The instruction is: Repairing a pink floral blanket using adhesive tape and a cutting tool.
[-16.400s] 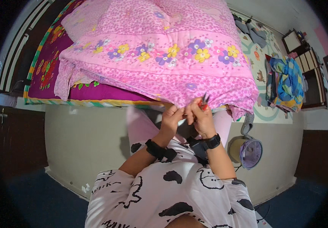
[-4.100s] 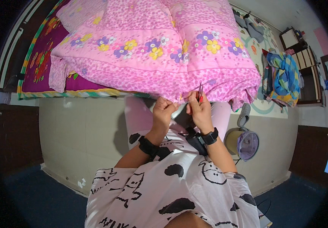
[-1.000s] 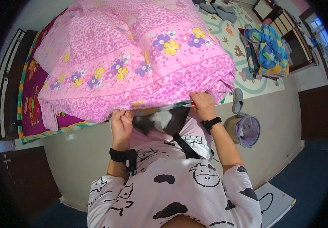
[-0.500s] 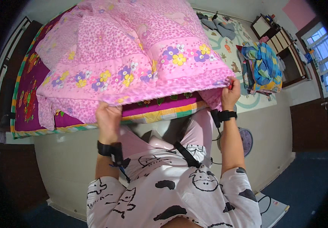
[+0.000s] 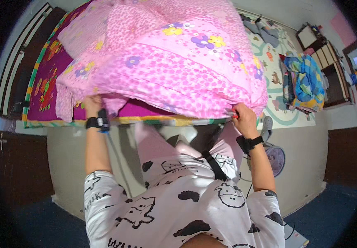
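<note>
Centre-left: left hand (image 5: 92, 106), fingertips lost against pink quilt (image 5: 162, 80), can't tell the grip! | Centre-right: right hand (image 5: 246, 120) curls round blurry red tool (image 5: 235, 115) | Top edge crops quilt

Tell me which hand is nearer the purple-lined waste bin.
Right. The right hand is above and left of the waste bin in the picture, at the floral quilt; the left hand is much farther left.

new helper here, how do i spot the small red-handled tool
Find the bed with the pink quilt, then follow the quilt's near edge to the right hand. The tool is there, its red and grey unlike the surrounding pink.
</note>
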